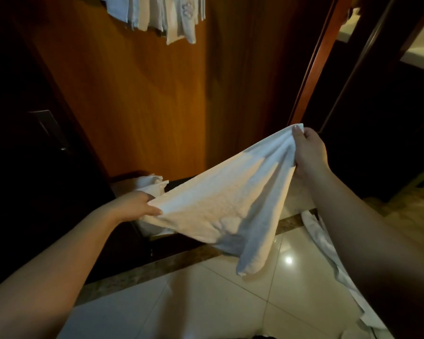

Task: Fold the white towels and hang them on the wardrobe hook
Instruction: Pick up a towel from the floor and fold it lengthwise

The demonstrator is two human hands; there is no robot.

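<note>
1. Two hands hold one white towel [220, 201] stretched in the air in front of the wooden wardrobe panel [137, 99]. The left hand [142, 204] pinches the lower corner between thumb and fingers, and the right hand [309, 150] clenches the gathered upper corner, held higher than the left.
2. The towel sags between the grips, and a loose corner droops toward the floor, so I judge it is being spread for a first fold.
3. To do this step well, level the two hands, pull the top edge taut so the wrinkles drop out, then bring corner to corner so the edges line up before letting either grip slide.
4. Watch the hanging corner: it could drag on the floor tiles [206, 302] if the hands dip.
5. Several towels already hang [162, 15] at the top of the panel; the hook itself is out of view.
6. More white cloth lies behind the left hand on a low ledge [149, 183], and another white piece [328, 253] trails beside the right forearm.
7. The room is dim, with glossy pale tiles, a brown stone border strip [157, 267] and a red-brown door frame [313, 69] to the right.
</note>
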